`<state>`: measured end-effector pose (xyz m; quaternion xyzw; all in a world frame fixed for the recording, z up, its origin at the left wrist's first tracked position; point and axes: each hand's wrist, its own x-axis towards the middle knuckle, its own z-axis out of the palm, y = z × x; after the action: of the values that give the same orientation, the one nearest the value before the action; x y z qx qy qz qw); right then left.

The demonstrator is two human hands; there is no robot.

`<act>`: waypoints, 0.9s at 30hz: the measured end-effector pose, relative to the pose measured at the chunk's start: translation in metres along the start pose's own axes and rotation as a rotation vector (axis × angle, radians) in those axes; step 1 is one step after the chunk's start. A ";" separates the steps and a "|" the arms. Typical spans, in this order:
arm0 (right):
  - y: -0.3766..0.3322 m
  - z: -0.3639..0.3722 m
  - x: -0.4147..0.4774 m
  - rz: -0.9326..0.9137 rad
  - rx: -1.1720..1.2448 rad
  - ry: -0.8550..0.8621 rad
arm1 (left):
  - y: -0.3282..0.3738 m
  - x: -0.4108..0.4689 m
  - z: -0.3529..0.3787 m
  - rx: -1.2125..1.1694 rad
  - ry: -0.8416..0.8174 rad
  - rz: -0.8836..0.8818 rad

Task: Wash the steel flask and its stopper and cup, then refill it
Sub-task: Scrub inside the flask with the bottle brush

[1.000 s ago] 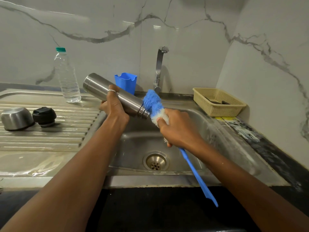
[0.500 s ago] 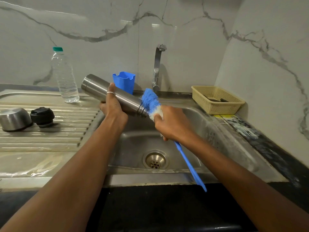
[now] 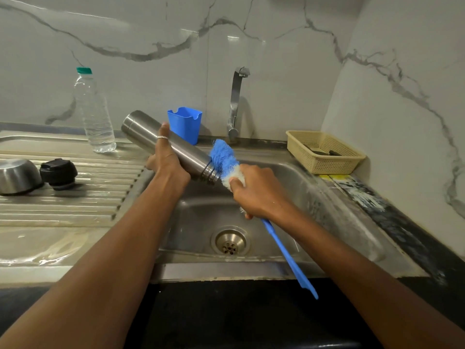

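Steel flask (image 3: 193,158) is hanging tilted over the sink basin (image 3: 201,215), its threaded mouth pointing down toward the right hand (image 3: 259,192) and its base rising beyond the left hand (image 3: 167,163). The left hand is wrapping around the flask's middle, thumb on top. The right hand is clenching the bottle brush (image 3: 224,158) just below its bristles, whose blue head is pressing against the mouth rim. The long handle is trailing back under the right wrist.

Judging from this, a hard push could be splaying the bristles sideways off the rim instead of driving them in. A wet steel body could also be slipping through the left grip and dropping into the basin.

Whether any bristles are entering the mouth is unclear, and the flask's inside and the left fingers underneath are hidden. Well to the left of the left hand, the black stopper (image 3: 58,172) and steel cup (image 3: 17,176) are sitting on the drainboard (image 3: 75,205), with the cup partly cut off. Whether they are washed cannot be told.
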<state>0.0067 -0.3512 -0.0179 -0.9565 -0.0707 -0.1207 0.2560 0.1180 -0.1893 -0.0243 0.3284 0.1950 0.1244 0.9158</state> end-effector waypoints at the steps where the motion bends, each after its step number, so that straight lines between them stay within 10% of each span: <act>1: 0.001 0.001 -0.004 -0.013 -0.004 -0.004 | 0.001 -0.001 0.001 0.014 0.013 0.002; 27: -0.010 0.005 0.006 0.033 -0.011 0.109 | -0.005 -0.011 0.010 -0.051 -0.088 0.028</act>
<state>0.0114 -0.3392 -0.0160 -0.9509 -0.0399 -0.1690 0.2561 0.1128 -0.2027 -0.0175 0.3130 0.1466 0.1276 0.9296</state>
